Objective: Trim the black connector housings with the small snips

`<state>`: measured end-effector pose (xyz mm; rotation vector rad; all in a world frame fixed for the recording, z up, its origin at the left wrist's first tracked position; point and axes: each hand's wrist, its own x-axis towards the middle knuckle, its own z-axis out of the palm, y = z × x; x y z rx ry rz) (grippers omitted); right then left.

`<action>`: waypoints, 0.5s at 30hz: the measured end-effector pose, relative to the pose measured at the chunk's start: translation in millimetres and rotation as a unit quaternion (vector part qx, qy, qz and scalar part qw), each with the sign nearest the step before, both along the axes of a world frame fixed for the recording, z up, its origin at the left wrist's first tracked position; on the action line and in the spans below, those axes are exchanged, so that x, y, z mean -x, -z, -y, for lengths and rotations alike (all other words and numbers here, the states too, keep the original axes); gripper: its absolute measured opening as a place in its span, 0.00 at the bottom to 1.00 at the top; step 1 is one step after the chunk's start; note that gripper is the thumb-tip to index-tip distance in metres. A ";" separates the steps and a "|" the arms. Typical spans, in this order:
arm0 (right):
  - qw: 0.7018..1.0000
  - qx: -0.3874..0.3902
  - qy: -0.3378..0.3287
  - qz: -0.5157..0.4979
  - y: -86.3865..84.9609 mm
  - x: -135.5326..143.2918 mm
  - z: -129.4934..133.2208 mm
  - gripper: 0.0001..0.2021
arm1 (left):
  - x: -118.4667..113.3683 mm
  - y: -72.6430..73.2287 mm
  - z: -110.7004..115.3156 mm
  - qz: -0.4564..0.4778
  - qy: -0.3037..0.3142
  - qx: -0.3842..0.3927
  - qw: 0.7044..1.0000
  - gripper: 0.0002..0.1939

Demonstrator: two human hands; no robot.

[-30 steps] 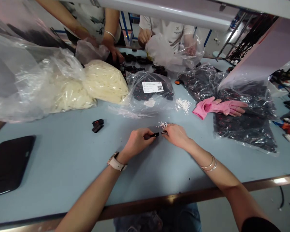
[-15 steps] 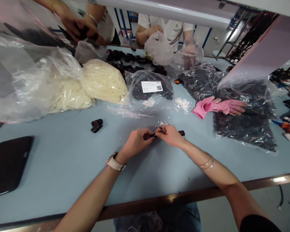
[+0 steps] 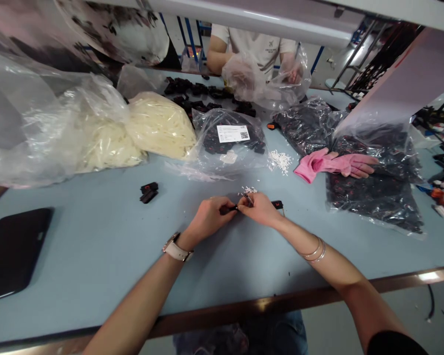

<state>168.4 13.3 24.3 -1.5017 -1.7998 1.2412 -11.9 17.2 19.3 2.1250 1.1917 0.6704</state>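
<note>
My left hand (image 3: 212, 215) is closed on a small black connector (image 3: 227, 209) near the middle of the table. Its fingertips almost meet those of my right hand (image 3: 259, 208), which pinches at the connector's end. A thin tool, perhaps tweezers (image 3: 248, 198), lies in the right hand's fingers; its kind is hard to make out, and what the fingertips pinch is hidden. Just beyond the fingers is a small scatter of white pieces (image 3: 249, 189). A black connector with a red mark (image 3: 277, 204) sits beside my right wrist. Two more black connectors (image 3: 148, 192) lie to the left.
A labelled bag of black parts (image 3: 210, 143), bags of cream-coloured pieces (image 3: 163, 125) and a white pile (image 3: 280, 161) lie farther back. Pink gloves (image 3: 314, 163) rest by dark bags (image 3: 373, 202) at right. A black tablet-like object (image 3: 17, 251) is at left. Across the table, a co-worker handles clear bags.
My hands stay almost in place, the right fingers shifting slightly. Across the table, the co-worker's hands have moved in the clear bags, and the person at upper left has leaned in, hands hidden now.
</note>
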 end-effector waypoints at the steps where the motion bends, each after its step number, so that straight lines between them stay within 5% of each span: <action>1: 1.000 0.009 0.005 -0.011 1.9 0.5 -0.2 0.05 | 0.2 0.7 -0.1 0.001 0.004 -0.004 1.000 0.04; 7: 0.998 0.063 0.022 -0.002 12.1 1.2 -3.0 0.10 | -0.7 3.8 0.7 -0.005 0.022 -0.039 0.999 0.03; 15: 0.998 0.065 0.011 0.002 3.7 1.0 -3.2 0.08 | -0.7 3.7 0.5 -0.002 0.010 -0.018 1.000 0.03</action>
